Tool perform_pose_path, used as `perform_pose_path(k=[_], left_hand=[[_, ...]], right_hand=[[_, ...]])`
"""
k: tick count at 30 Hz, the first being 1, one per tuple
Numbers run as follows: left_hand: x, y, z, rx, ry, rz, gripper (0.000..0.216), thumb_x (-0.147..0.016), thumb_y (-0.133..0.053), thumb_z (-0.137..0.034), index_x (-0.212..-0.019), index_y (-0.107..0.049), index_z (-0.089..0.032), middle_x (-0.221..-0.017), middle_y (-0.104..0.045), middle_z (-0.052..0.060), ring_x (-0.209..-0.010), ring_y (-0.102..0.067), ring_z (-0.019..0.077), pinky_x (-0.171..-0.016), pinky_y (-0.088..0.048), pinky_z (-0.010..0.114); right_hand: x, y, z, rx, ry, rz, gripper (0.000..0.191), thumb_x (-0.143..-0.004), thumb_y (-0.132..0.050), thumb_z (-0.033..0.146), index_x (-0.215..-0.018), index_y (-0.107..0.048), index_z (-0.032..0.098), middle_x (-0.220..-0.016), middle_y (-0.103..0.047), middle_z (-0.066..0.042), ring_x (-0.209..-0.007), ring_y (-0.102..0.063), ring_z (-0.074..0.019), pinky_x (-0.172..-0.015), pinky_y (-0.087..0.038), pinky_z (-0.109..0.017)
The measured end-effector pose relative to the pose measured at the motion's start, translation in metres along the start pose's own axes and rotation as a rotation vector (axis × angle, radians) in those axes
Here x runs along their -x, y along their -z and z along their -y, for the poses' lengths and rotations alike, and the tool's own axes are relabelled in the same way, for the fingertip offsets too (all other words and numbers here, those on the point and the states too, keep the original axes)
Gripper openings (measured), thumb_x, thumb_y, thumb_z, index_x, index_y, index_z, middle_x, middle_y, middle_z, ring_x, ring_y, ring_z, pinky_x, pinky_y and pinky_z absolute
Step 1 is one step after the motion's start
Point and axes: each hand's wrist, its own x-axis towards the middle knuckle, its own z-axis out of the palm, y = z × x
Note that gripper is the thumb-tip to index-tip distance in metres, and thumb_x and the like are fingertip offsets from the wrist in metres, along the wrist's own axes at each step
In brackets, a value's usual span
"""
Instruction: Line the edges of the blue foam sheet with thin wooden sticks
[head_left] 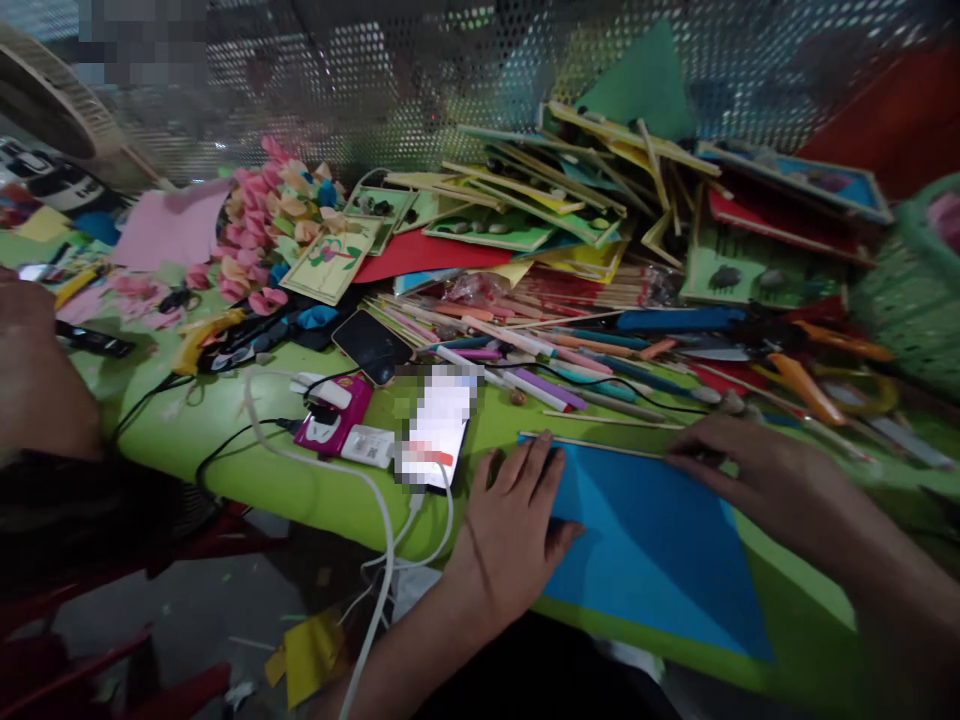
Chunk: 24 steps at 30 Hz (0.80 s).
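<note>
A sheet of blue paper (652, 545) lies on the green table (247, 455) in front of me. My left hand (514, 525) rests flat on the paper's left corner, fingers stretched out and apart. My right hand (757, 475) presses down on the paper's far edge, fingers extended along it. A thin wooden stick (600, 447) lies along that top edge between the two hands. Neither hand grips anything.
A lit phone (436, 428) with white cables (375, 510) lies left of my left hand, beside a pink charger (334, 418). Behind are pens (540, 370), orange scissors (810, 385), paper flowers (262, 240) and stacked card crafts (540, 200). Another person's arm (37, 380) is at the left.
</note>
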Motion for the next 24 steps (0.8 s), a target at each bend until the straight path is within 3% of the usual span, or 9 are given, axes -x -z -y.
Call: perform_pose_path(k=[5, 13, 24], left_hand=[[0.000, 0.000, 0.000, 0.007, 0.000, -0.006, 0.063, -0.104, -0.032, -0.055, -0.155, -0.040, -0.018, -0.166, -0.035, 0.008, -0.145, -0.041, 0.0269, -0.114, -0.037, 0.050], [0.001, -0.003, 0.000, 0.035, 0.000, -0.028, 0.065, -0.104, -0.033, -0.056, -0.156, -0.037, -0.017, -0.167, -0.034, 0.006, -0.145, -0.040, 0.0268, -0.116, -0.037, 0.051], [0.000, -0.003, 0.000, 0.018, 0.000, -0.029, 0.065, -0.104, -0.032, -0.058, -0.154, -0.042, -0.018, -0.166, -0.035, 0.006, -0.146, -0.039, 0.0257, -0.115, -0.039, 0.048]], right_hand=[[-0.002, -0.006, -0.006, 0.193, -0.002, -0.141, 0.028, -0.101, -0.051, 0.040, -0.104, -0.071, 0.021, -0.103, -0.072, -0.007, -0.090, -0.070, -0.0228, -0.075, -0.050, -0.032], [-0.009, -0.011, 0.004, 0.442, 0.069, -0.150, 0.037, -0.105, -0.038, 0.034, -0.092, -0.068, 0.018, -0.093, -0.069, -0.009, -0.080, -0.066, -0.0215, -0.070, -0.046, -0.032], [-0.011, -0.011, -0.005, 0.478, 0.134, -0.105, 0.037, -0.105, -0.036, 0.036, -0.092, -0.066, 0.020, -0.089, -0.067, -0.008, -0.079, -0.067, -0.0230, -0.070, -0.046, -0.035]])
